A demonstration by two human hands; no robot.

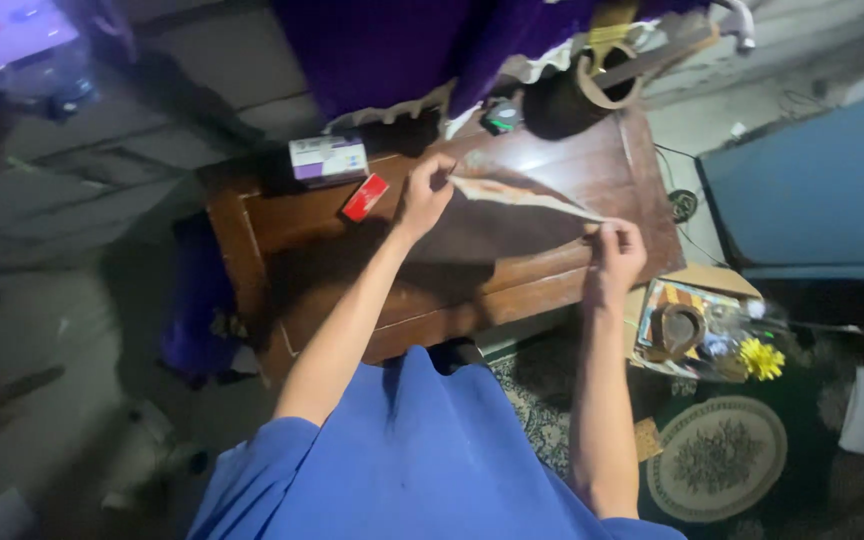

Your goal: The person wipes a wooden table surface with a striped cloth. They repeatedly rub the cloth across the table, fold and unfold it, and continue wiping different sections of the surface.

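Two hands stretching a thin strip above a wooden table, seen from the head camera.

The brown wooden table (562,170) fills the centre; purple cloth (382,45) hangs at its far edge. Above the tabletop a pale, thin strip (522,195) spans between the hands. The left hand (424,190) pinches one end closed between thumb and fingers; the right hand (614,255) pinches the other end likewise. On the table, left of the hands, lie a small white box (328,158) and a smaller red packet (364,197).
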